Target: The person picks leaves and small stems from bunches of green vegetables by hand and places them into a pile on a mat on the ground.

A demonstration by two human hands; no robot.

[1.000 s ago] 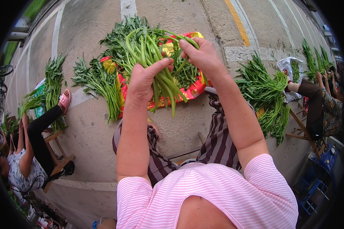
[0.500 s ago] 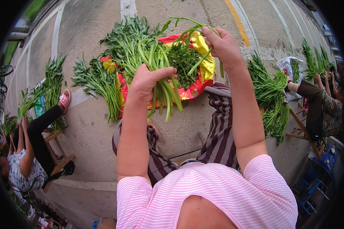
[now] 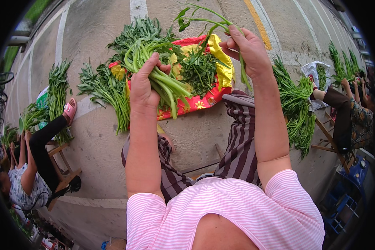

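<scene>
The fingers of the left hand (image 3: 146, 85) are closed around a thick bunch of green stems (image 3: 171, 87), with the thumb lying over the top; the cut-looking ends point toward the lower right and the leafy part points away from the person. The right hand (image 3: 251, 52) is raised to the right, well apart from the left one, and its thumb and forefinger pinch a few thin stems (image 3: 226, 25), whose leafy tips reach to the left while one thicker end hangs below the palm. Under and between the hands there is a red and gold sheet (image 3: 223, 71), and on it lies a heap of loose leaves (image 3: 199, 73). A big leafy pile (image 3: 137, 37) lies just beyond the left hand, and another bundle (image 3: 114, 96) rests on the pavement (image 3: 196, 141), at the left side of the sheet. More outward, a large heap of greens (image 3: 293, 104) lies to the right, near a seated person (image 3: 361, 125); a second person (image 3: 29, 187) sits at the far left, also holding greens.
</scene>
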